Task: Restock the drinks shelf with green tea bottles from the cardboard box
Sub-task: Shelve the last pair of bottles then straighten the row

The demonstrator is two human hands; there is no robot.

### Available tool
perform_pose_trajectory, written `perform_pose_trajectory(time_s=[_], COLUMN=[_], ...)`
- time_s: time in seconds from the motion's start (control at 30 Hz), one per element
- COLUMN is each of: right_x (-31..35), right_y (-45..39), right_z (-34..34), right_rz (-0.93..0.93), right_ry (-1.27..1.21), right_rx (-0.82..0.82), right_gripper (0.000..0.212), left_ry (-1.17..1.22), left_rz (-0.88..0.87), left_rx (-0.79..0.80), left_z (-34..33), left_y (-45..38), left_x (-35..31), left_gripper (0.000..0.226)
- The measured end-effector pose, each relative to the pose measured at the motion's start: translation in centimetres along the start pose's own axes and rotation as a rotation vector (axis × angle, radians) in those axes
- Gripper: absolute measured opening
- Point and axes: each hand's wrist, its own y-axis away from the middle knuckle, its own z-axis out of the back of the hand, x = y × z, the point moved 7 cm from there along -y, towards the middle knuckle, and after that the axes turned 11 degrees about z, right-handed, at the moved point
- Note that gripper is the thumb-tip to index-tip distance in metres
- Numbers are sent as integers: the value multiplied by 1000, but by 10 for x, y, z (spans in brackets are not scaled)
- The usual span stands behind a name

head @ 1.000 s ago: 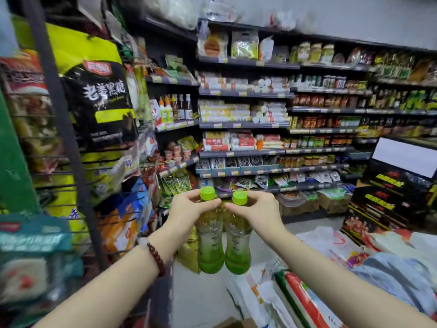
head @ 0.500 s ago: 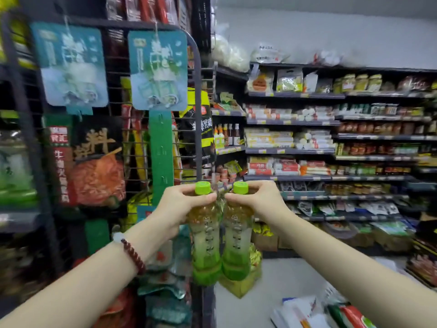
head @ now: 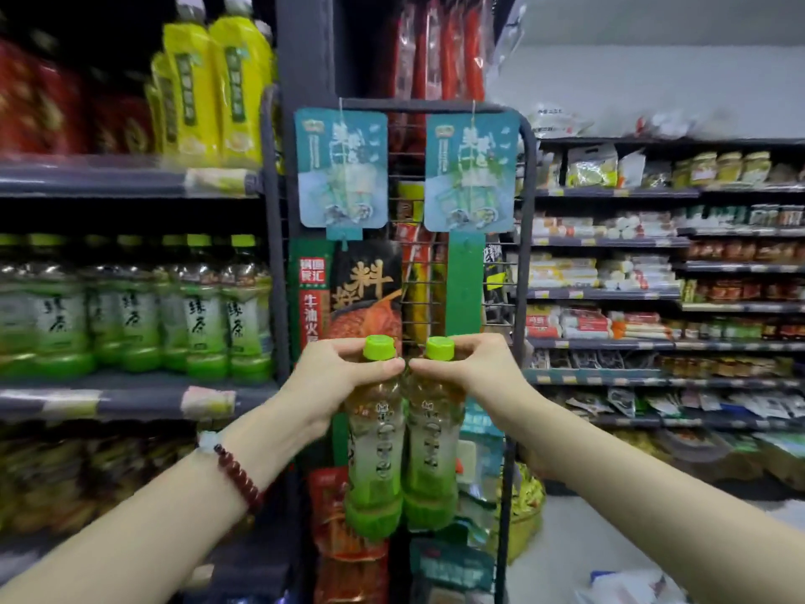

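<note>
While a wire rack (head: 520, 255) of hanging packets stands right ahead, beside the drinks shelf (head: 130, 396), left hand (head: 335, 377) and right hand (head: 477, 368) each clamp an upright green tea bottle (head: 374, 455) by its neck, bottles touching.

**Even shop light, soft at the left edge**

Flat, diffuse light from overhead, no hard shadows. The drinks shelf (head: 130, 385) at left is smeared by motion blur, its labels barely legible. The hanging rack (head: 514, 298) at centre is sharper. Straight lines bow outward toward the wide-angle edges; upper left corner dim
</note>
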Motion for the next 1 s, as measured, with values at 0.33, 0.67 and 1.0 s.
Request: perform_pose_trajectory(time_s=[0.33,0.67,1.0], right_x=[41,63,93], right_y=[-22,-51,-90], right_z=[-106,-231,-329], right_rz=[116,137,198], right_ry=[28,70,31], right_rx=[137,127,-21], right_gripper=[37,55,30], left_ry=[-39,10,-32], left_rz=[-119,-145,-269], left_rx=[-287,-249,-188], left_z=[114,240,347], left_y=[32,27,6], left_x=[-17,-24,-63], left_gripper=[24,19,20])
